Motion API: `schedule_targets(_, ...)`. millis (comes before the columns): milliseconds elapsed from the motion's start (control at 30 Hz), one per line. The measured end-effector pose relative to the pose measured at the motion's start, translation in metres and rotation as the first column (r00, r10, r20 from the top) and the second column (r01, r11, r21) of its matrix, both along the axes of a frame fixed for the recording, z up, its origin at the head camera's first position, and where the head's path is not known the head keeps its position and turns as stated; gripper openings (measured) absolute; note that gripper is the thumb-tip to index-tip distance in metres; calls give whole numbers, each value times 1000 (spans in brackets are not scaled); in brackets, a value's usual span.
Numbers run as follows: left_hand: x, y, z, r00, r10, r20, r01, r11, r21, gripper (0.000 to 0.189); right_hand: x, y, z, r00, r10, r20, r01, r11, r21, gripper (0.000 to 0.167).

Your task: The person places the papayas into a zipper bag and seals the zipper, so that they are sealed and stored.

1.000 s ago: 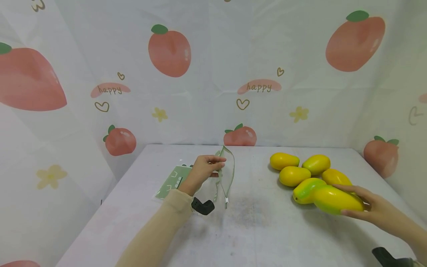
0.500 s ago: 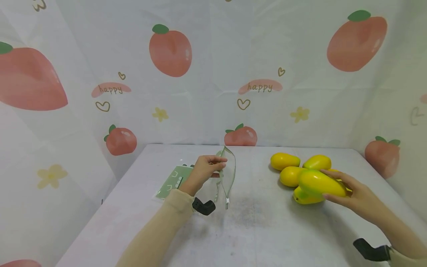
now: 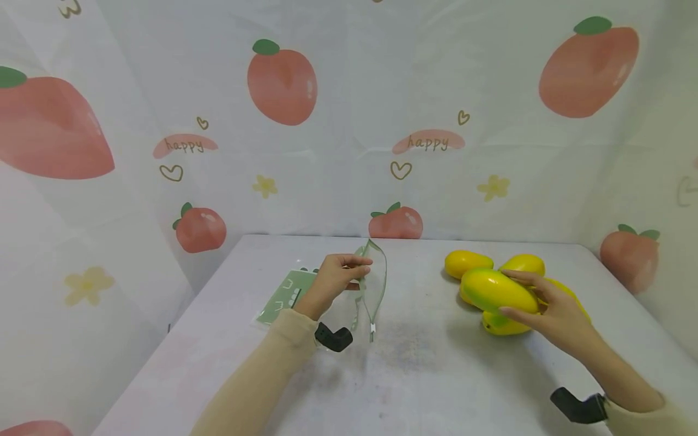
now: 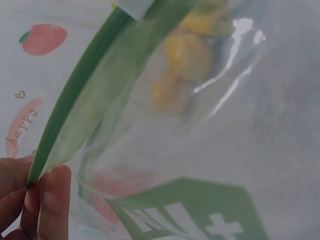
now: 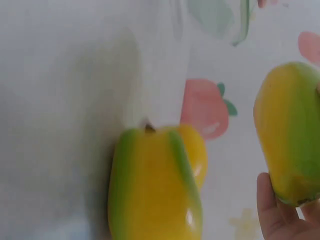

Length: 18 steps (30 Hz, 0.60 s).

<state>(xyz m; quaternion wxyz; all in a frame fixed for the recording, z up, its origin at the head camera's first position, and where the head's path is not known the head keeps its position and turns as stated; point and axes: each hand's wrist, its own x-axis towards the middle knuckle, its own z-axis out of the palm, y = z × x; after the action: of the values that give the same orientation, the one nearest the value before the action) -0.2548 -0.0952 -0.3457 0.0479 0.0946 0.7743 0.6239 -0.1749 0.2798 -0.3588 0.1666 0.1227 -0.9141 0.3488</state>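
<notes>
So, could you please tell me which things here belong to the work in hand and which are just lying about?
Apparently in use:
green-edged clear bag, pinched by the left hand
yellow-green fruit, held by the right hand

Apparently just there:
other yellow fruits, on the table
peach-print backdrop

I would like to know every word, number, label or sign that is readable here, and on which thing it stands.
"happy": left pink stripe on the back cloth.
"happy": right pink stripe on the same cloth.
"happy": one pink stripe in the left wrist view, perhaps a repeat.
White marks on the green print of the bag: one resembles "+", no readable word.
Brown mark, top left: cut off, unreadable.
Faint mark, far right: unreadable.
</notes>
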Motion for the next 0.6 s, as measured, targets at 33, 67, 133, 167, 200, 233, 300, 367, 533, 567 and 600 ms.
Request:
schedule_targets(33, 0, 0, 0, 1000, -1, -3, 1, 1000, 1, 20, 0, -3, 1, 1000, -2, 5, 2, 1000, 0, 60)
schedule_targets(67, 0, 0, 0, 1000, -2, -3, 2, 1000, 1, 20, 1, -7, 2, 1000, -3, 16, 3, 1000, -1, 61)
schedule_targets(133, -1, 1, -1, 1000, -2, -4, 2, 1000, -3, 20, 1, -12, 3, 999, 1, 42, -1, 1000, 0, 62)
schedule_targets(167, 0, 1, -1, 1000, -2, -2, 2, 1000, -4, 20, 1, -15, 4, 998, 3, 56, -3, 1000, 1, 63)
schedule_targets(200, 0, 1, -1, 1000, -3, -1, 3, 1000, -5, 20, 2, -18, 5, 998, -1, 68, 0, 1000, 8, 64)
schedule_targets(233, 0, 1, -1, 1000, -4, 1, 4, 1000, -5, 20, 3, -22, 6, 997, 2, 76, -3, 1000, 9, 65)
schedule_targets(300, 0, 1, -1, 1000, -5, 3, 5, 1000, -8, 21, 4, -28, 8, 996, 4, 90, -5, 1000, 8, 66)
schedule_targets(367, 0, 1, 0, 1000, -8, 4, 8, 1000, -6, 21, 4, -34, 9, 995, 6, 98, -6, 1000, -1, 67)
schedule_targets(533, 0, 2, 0, 1000, -11, 5, 11, 1000, 0, 21, 4, -47, 10, 993, 14, 116, -12, 1000, -19, 68)
schedule_targets(567, 0, 2, 0, 1000, -11, 7, 11, 1000, 0, 21, 3, -49, 10, 993, 18, 117, -15, 1000, -22, 68)
schedule_targets(600, 0, 3, 0, 1000, -11, 9, 11, 1000, 0, 21, 3, -51, 10, 993, 22, 117, -19, 999, -26, 67)
